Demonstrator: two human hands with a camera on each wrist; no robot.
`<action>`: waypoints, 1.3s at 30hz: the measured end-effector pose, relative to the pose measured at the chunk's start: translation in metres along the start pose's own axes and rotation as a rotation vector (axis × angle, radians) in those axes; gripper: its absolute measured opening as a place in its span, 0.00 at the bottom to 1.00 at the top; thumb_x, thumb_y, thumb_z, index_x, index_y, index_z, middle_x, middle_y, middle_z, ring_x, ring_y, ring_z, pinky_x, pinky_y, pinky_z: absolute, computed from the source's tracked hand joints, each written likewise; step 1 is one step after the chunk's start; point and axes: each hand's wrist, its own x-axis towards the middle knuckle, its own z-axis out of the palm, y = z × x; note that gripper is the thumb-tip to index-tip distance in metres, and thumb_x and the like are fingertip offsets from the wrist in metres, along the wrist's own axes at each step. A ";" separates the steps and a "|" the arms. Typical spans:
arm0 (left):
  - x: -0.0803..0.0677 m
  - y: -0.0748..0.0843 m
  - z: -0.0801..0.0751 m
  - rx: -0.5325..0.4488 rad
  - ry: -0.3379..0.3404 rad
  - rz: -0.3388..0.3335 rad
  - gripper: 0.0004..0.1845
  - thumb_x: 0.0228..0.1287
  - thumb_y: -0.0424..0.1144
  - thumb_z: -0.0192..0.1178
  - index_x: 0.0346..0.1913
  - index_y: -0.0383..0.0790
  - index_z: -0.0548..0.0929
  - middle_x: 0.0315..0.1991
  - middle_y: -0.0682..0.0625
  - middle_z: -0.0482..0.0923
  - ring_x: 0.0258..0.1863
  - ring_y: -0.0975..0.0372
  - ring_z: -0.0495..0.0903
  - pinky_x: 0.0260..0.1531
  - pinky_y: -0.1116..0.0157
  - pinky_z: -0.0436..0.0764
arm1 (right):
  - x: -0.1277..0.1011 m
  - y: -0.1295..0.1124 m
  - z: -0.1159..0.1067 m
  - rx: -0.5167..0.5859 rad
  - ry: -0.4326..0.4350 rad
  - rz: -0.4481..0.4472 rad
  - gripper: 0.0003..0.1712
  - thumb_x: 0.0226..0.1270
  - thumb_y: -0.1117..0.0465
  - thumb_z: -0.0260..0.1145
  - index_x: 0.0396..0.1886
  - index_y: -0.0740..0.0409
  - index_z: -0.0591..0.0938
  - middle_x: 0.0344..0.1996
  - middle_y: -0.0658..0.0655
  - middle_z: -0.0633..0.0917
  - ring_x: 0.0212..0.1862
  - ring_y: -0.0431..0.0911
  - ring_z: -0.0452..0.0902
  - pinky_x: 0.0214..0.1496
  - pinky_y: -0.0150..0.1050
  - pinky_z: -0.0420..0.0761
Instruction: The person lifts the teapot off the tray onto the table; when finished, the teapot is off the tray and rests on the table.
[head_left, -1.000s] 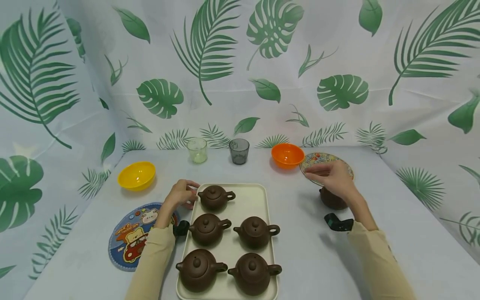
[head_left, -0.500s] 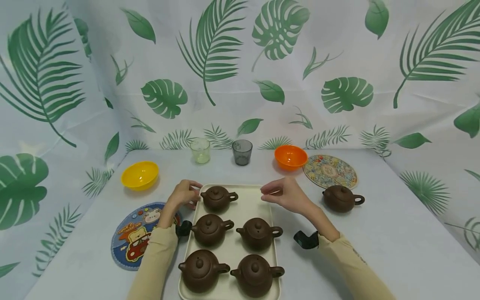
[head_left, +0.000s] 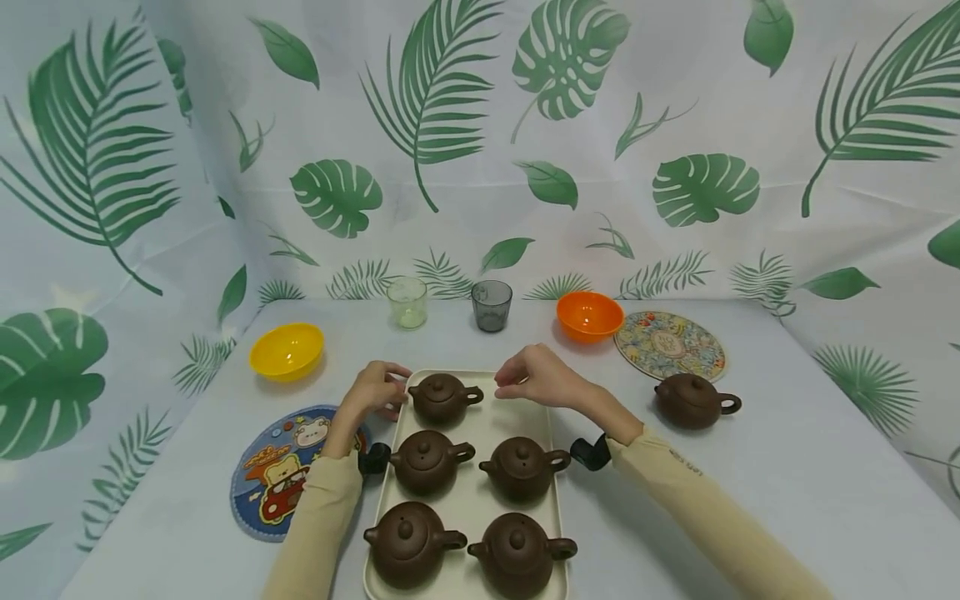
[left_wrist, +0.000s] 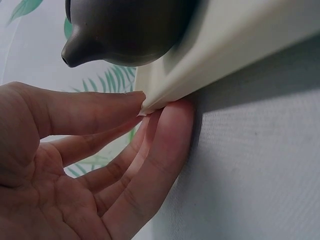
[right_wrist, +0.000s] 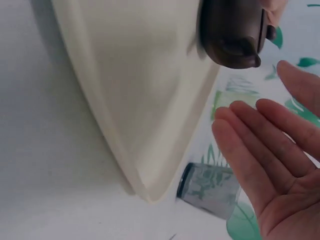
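Note:
My left hand (head_left: 372,389) pinches the cream tray (head_left: 534,405) at its left rim near the far corner. In the left wrist view the thumb is on the rim and fingertips are beneath it. Several dark brown teapots stand on the tray; the far-left teapot (head_left: 441,399) sits beside my left fingers. Above the tray's far right part is my right hand (head_left: 546,377), thumb apart from the extended fingers, holding nothing. In the right wrist view that teapot (right_wrist: 232,35) is close to the right fingertips. Another brown teapot (head_left: 690,402) stands on the table to the right, lid on.
A yellow bowl (head_left: 287,353) and a blue cartoon placemat (head_left: 277,483) lie left. Along the back stand a pale green glass (head_left: 408,302), a grey glass (head_left: 492,306) and an orange bowl (head_left: 590,317). A patterned round mat (head_left: 670,343) lies behind the right teapot.
My right hand has moved left from above the separate teapot to over the tray's far right part. The left hand stays at the tray rim.

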 end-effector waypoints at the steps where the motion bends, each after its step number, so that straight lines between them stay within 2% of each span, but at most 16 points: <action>1: 0.000 0.000 0.000 0.000 0.002 0.000 0.22 0.57 0.21 0.59 0.57 0.27 0.76 0.39 0.37 0.77 0.28 0.57 0.83 0.23 0.60 0.85 | 0.003 -0.001 -0.001 -0.017 -0.011 -0.011 0.14 0.58 0.60 0.72 0.38 0.68 0.87 0.32 0.56 0.88 0.35 0.42 0.85 0.40 0.34 0.84; 11: 0.001 0.003 0.001 0.010 0.017 0.000 0.21 0.57 0.20 0.58 0.56 0.27 0.76 0.37 0.38 0.77 0.29 0.57 0.83 0.21 0.61 0.85 | 0.030 -0.010 0.007 -0.089 -0.124 -0.063 0.12 0.56 0.62 0.72 0.37 0.65 0.87 0.29 0.54 0.88 0.32 0.39 0.84 0.37 0.30 0.83; 19: 0.001 0.000 0.002 0.009 0.021 0.004 0.21 0.56 0.20 0.59 0.55 0.27 0.77 0.37 0.38 0.77 0.28 0.57 0.83 0.21 0.61 0.84 | 0.042 -0.013 0.016 -0.080 -0.187 -0.064 0.09 0.55 0.62 0.73 0.35 0.64 0.88 0.27 0.52 0.88 0.29 0.35 0.83 0.33 0.26 0.80; 26: 0.000 0.000 0.002 0.006 0.039 0.010 0.21 0.55 0.20 0.59 0.54 0.27 0.78 0.35 0.40 0.77 0.27 0.59 0.82 0.20 0.62 0.84 | 0.047 -0.017 0.018 -0.005 -0.185 -0.004 0.05 0.55 0.64 0.73 0.28 0.64 0.88 0.22 0.54 0.87 0.24 0.48 0.85 0.25 0.29 0.81; 32: 0.000 0.000 0.003 0.007 0.039 0.006 0.21 0.55 0.20 0.59 0.54 0.27 0.78 0.35 0.39 0.77 0.27 0.59 0.82 0.20 0.62 0.84 | 0.049 -0.019 0.019 -0.052 -0.149 0.025 0.07 0.54 0.61 0.74 0.25 0.60 0.88 0.19 0.51 0.87 0.20 0.46 0.83 0.22 0.29 0.80; 39: 0.000 0.000 0.003 0.012 0.041 0.002 0.21 0.56 0.20 0.59 0.55 0.28 0.78 0.36 0.39 0.77 0.28 0.58 0.83 0.20 0.62 0.84 | 0.048 -0.018 0.021 -0.007 -0.146 0.062 0.04 0.52 0.65 0.75 0.25 0.62 0.88 0.20 0.53 0.87 0.21 0.45 0.84 0.23 0.30 0.82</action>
